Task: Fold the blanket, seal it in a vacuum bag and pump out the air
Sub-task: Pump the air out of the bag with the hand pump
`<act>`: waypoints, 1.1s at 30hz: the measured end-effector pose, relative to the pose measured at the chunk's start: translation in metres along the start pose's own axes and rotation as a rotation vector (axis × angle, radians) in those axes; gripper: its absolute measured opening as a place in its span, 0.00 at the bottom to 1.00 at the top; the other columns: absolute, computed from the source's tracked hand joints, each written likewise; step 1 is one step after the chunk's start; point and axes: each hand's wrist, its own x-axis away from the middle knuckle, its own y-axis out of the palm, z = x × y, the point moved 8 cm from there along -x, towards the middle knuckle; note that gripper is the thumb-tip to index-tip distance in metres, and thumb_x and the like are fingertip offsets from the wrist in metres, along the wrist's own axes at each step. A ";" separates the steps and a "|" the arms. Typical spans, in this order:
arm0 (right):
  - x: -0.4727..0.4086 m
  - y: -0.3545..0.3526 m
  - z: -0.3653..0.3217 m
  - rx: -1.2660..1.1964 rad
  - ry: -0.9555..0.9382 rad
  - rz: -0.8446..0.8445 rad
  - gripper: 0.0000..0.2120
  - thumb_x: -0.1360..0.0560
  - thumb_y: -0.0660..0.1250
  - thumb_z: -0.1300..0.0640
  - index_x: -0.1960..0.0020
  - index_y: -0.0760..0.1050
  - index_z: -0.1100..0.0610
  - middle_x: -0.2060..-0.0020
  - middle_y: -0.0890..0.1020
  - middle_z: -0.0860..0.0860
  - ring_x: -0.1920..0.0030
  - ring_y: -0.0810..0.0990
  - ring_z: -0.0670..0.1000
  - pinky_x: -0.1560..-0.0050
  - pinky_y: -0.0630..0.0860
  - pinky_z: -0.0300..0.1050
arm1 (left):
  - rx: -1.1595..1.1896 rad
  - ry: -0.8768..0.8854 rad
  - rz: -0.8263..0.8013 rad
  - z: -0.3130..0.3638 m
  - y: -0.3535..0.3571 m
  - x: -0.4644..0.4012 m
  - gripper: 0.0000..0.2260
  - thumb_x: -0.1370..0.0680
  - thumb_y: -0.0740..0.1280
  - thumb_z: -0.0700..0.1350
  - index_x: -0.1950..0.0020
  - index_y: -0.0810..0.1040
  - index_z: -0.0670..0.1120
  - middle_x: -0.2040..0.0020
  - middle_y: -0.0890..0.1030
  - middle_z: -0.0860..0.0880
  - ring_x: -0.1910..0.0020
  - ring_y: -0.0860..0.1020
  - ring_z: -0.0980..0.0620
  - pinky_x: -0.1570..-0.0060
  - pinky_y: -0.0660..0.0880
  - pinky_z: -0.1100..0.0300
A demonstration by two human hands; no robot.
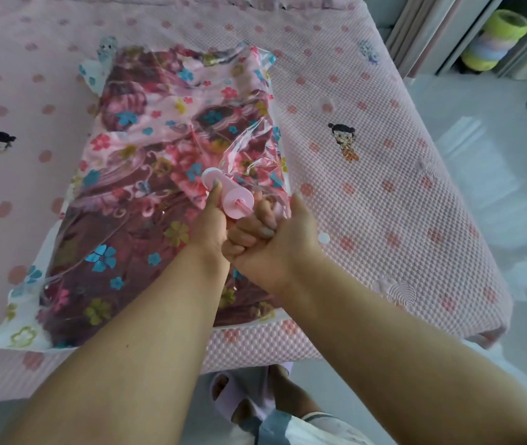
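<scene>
Two hands gripping one pump, one bagged blanket

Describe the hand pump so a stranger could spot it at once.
Start at the pink bed, where a clear vacuum bag holds a folded flowered blanket. Near the bag's right edge, the left hand grips a short pink pump while the right hand holds its handle. It is the only plain pink hard plastic cylinder there.

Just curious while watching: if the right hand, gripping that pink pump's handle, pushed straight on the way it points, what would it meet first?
Probably the pink pump's end cap; the right hand sits just behind it.
</scene>
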 end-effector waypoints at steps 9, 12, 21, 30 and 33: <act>-0.006 -0.015 0.003 -0.053 -0.018 0.092 0.32 0.25 0.49 0.31 0.75 0.57 0.55 0.78 0.56 0.49 0.75 0.54 0.48 0.68 0.53 0.39 | 0.305 -0.165 -0.221 -0.022 0.018 -0.002 0.30 0.24 0.60 0.64 0.51 0.80 0.35 0.66 0.82 0.43 0.74 0.80 0.51 0.76 0.76 0.66; -0.024 -0.006 -0.006 0.036 -0.059 0.113 0.32 0.24 0.47 0.32 0.75 0.58 0.56 0.78 0.57 0.49 0.76 0.55 0.48 0.66 0.51 0.41 | 0.185 -0.101 -0.202 -0.015 0.011 -0.007 0.30 0.22 0.57 0.65 0.63 0.78 0.38 0.80 0.75 0.48 0.82 0.75 0.56 0.81 0.69 0.72; 0.018 -0.014 0.004 -0.130 -0.005 -0.007 0.32 0.26 0.49 0.31 0.76 0.59 0.56 0.79 0.57 0.49 0.77 0.56 0.49 0.71 0.58 0.40 | 0.265 -0.008 -0.094 -0.009 0.004 -0.009 0.22 0.23 0.65 0.57 0.43 0.74 0.39 0.61 0.83 0.40 0.72 0.82 0.48 0.73 0.80 0.57; 0.061 -0.007 0.018 -0.005 0.020 -0.215 0.28 0.29 0.56 0.35 0.75 0.63 0.57 0.79 0.61 0.49 0.75 0.61 0.49 0.69 0.62 0.43 | 0.474 -0.003 -0.163 -0.001 0.007 -0.002 0.22 0.22 0.66 0.53 0.36 0.72 0.39 0.51 0.79 0.38 0.66 0.83 0.43 0.67 0.82 0.51; 0.048 -0.008 0.010 -0.065 -0.022 -0.145 0.32 0.27 0.50 0.32 0.76 0.62 0.56 0.80 0.61 0.49 0.76 0.59 0.49 0.71 0.61 0.42 | 0.433 -0.008 -0.131 -0.004 0.004 -0.006 0.21 0.22 0.66 0.54 0.38 0.74 0.40 0.54 0.80 0.40 0.63 0.81 0.43 0.66 0.82 0.50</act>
